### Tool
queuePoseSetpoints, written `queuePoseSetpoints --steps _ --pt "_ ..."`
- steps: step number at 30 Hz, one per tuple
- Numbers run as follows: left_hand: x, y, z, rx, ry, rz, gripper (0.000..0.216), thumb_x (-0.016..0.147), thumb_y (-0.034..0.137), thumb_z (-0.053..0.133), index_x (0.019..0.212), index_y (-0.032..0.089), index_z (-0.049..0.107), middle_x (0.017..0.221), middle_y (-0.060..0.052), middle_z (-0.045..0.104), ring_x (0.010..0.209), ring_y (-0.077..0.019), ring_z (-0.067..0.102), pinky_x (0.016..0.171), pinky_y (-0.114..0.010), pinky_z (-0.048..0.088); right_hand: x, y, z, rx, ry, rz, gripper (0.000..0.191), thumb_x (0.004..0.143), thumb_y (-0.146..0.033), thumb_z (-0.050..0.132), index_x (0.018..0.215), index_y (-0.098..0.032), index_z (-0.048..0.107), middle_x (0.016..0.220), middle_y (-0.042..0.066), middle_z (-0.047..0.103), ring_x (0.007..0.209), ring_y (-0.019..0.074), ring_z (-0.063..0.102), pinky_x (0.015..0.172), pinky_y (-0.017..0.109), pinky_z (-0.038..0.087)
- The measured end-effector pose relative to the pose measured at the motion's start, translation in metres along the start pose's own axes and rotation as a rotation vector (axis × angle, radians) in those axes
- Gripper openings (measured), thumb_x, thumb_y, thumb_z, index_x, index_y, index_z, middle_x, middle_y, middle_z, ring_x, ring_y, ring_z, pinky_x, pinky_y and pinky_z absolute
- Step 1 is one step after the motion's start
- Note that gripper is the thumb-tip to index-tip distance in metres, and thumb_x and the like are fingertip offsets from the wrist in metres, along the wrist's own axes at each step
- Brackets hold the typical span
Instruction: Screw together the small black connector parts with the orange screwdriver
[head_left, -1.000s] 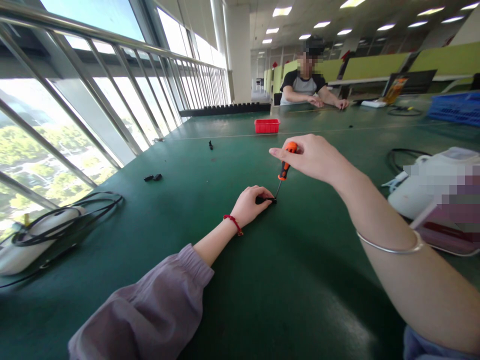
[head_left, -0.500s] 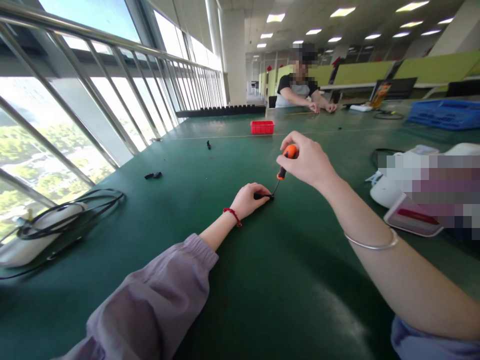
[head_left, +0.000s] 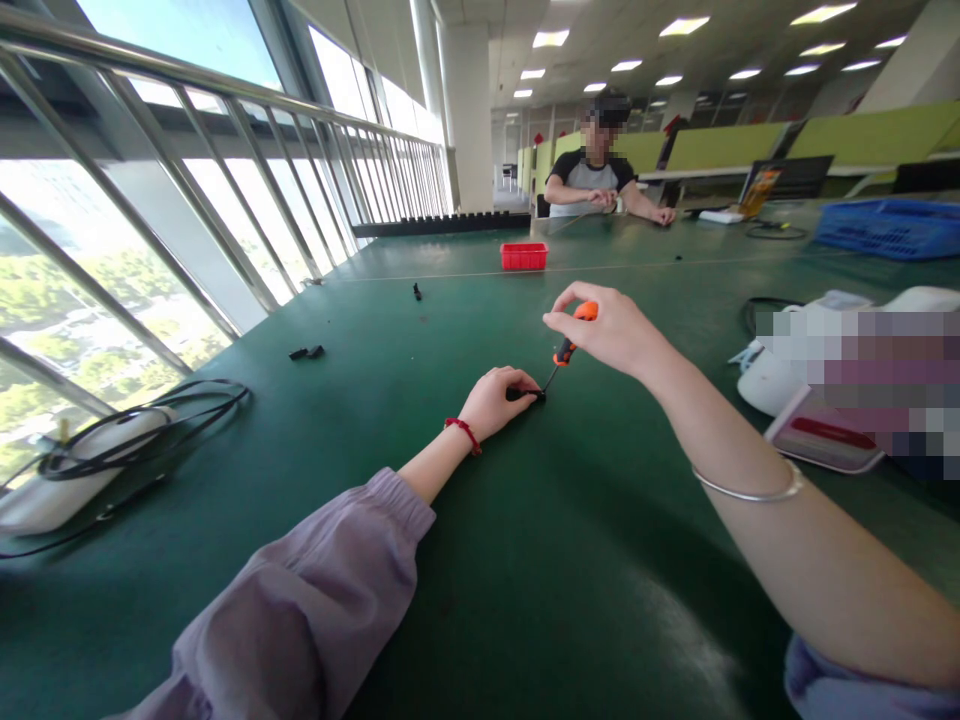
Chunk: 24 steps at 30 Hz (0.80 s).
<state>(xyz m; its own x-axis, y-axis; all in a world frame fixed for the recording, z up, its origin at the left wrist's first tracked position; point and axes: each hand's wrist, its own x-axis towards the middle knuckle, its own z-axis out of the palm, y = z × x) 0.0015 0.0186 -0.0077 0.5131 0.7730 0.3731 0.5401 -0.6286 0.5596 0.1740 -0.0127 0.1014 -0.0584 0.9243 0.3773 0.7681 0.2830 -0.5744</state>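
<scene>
My right hand (head_left: 611, 325) is closed around the handle of an orange and black screwdriver (head_left: 564, 352), which leans with its shaft pointing down and to the left. The screwdriver's tip meets the right end of a small black part (head_left: 537, 396) on the green table (head_left: 465, 560). My left hand (head_left: 498, 400) pinches that part against the tabletop; its fingers cover much of it, so its exact kind cannot be made out. A red cord circles my left wrist, and a silver bangle sits on my right forearm.
A red bin (head_left: 523, 257) stands beyond my hands. Small black pieces (head_left: 306, 352) and another black piece (head_left: 418, 292) lie to the left. A white power strip with a cable (head_left: 97, 465) is at far left, a blue basket (head_left: 889, 228) at far right. Another person (head_left: 592, 180) sits opposite.
My right hand has dropped slightly, and the screwdriver now leans more to the right. My left hand stays nearly still. The person opposite has raised one hand.
</scene>
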Motion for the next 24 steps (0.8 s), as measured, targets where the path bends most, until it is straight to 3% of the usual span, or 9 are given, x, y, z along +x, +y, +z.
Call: queuePoseSetpoints --steps 4,6,8,10,12,17,24 --pt "-0.001 -0.002 0.001 0.096 0.063 -0.064 0.012 0.077 0.019 0.061 0.086 0.019 0.070 0.083 -0.002 0.066 0.082 -0.0170 0.058 0.079 -0.031 0.047 -0.002 0.008 -0.006 0.217 -0.244 0.063 0.029 0.080 -0.035 0.047 0.079 -0.014 0.067 0.041 -0.004 0.040 0.041 0.0090 0.037 0.048 0.025 0.029" --pt "-0.001 -0.002 0.001 0.130 0.107 -0.110 0.011 0.078 0.019 0.061 0.086 0.019 0.069 0.083 -0.003 0.066 0.083 -0.0180 0.058 0.079 -0.032 0.046 -0.006 0.017 -0.005 0.271 -0.221 0.065 0.032 0.082 -0.037 0.047 0.081 -0.013 0.067 0.037 -0.005 0.036 0.037 0.0085 0.035 0.046 0.024 0.030" --pt "0.000 -0.002 0.000 0.142 0.134 -0.142 0.011 0.078 0.019 0.060 0.085 0.019 0.069 0.083 -0.003 0.066 0.083 -0.0186 0.058 0.079 -0.033 0.046 -0.010 0.031 0.004 0.277 -0.142 0.041 0.031 0.082 -0.038 0.048 0.085 -0.014 0.068 0.045 -0.003 0.045 0.042 0.0097 0.042 0.048 0.024 0.033" --pt "0.001 -0.003 -0.001 0.143 0.145 -0.153 0.011 0.079 0.018 0.060 0.085 0.019 0.069 0.083 -0.003 0.067 0.084 -0.0188 0.058 0.079 -0.033 0.047 -0.016 0.047 0.021 0.202 -0.069 -0.008 0.027 0.083 -0.036 0.050 0.091 -0.018 0.068 0.064 0.001 0.058 0.056 0.0119 0.052 0.057 0.025 0.039" --pt "0.003 -0.004 0.000 0.135 0.147 -0.157 0.011 0.079 0.018 0.060 0.085 0.018 0.069 0.084 -0.004 0.067 0.084 -0.0188 0.059 0.081 -0.034 0.047 -0.021 0.060 0.044 -0.015 -0.022 -0.041 0.020 0.081 -0.027 0.052 0.093 -0.021 0.067 0.086 0.004 0.062 0.075 0.0152 0.057 0.066 0.026 0.042" --pt "0.008 -0.009 0.000 0.071 0.148 -0.176 0.017 0.077 0.017 0.063 0.093 0.016 0.067 0.085 -0.004 0.069 0.084 -0.0181 0.061 0.081 -0.033 0.049 -0.026 0.072 0.087 -0.126 -0.084 -0.045 0.026 0.075 -0.032 0.062 0.100 -0.024 0.066 0.087 0.005 0.057 0.079 0.0194 0.056 0.068 0.029 0.041" --pt "0.015 -0.016 -0.004 0.033 0.085 -0.126 0.010 0.076 0.018 0.063 0.084 0.017 0.069 0.084 -0.003 0.070 0.082 -0.0166 0.062 0.077 -0.029 0.049 -0.015 0.076 0.092 -0.186 -0.112 -0.063 0.018 0.079 -0.036 0.060 0.093 -0.026 0.066 0.083 0.003 0.056 0.080 0.0189 0.056 0.066 0.028 0.038"
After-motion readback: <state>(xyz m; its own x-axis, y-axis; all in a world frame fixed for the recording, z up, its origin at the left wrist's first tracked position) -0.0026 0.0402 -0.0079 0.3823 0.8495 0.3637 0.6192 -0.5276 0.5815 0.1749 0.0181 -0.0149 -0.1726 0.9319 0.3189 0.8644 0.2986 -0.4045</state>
